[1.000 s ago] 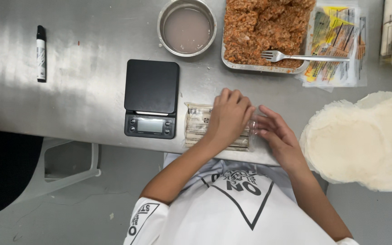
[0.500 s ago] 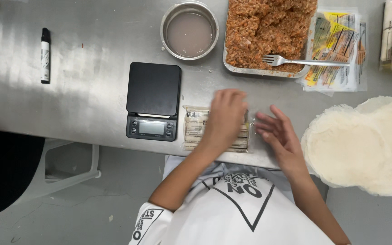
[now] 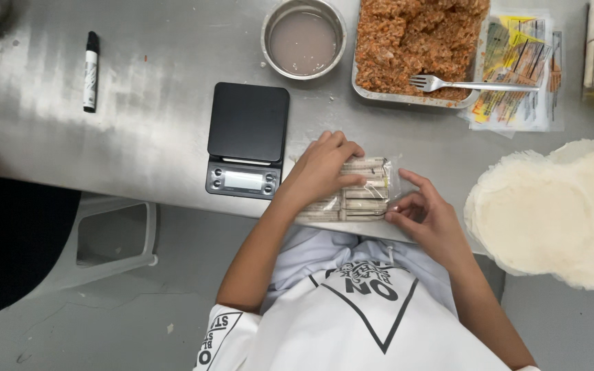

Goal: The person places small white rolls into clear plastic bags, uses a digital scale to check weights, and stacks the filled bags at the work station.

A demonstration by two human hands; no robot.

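The left hand (image 3: 324, 165) lies flat, palm down, on top of a clear plastic packet of pale rolled sticks (image 3: 362, 196), with the fingers spread and pressing on it, not curled around it. This packet rests on the brushed steel table (image 3: 152, 117), close to the near edge and just in front of the person's white printed shirt (image 3: 352, 316). The right hand (image 3: 424, 213) is at the right end of the packet; its fingertips (image 3: 394, 216) are pinched together on the loose edge of the plastic wrap there. Just to the left of the packet, almost touching the left wrist, stands a small black digital kitchen scale with a grey display (image 3: 247, 141). Behind the scale is a round metal bowl with a cloudy brownish liquid (image 3: 304, 40). To the right of the bowl sits a rectangular foil tray of orange-brown crumbly filling (image 3: 417, 45), and a metal fork (image 3: 472, 84) lies across its near corner. Beside the tray are flat yellow and clear printed sachets (image 3: 517, 75). A stack of thin round white wrappers (image 3: 558, 213) lies on the right, near the right hand but apart from it. A black and white marker pen (image 3: 91, 71) lies far to the left.
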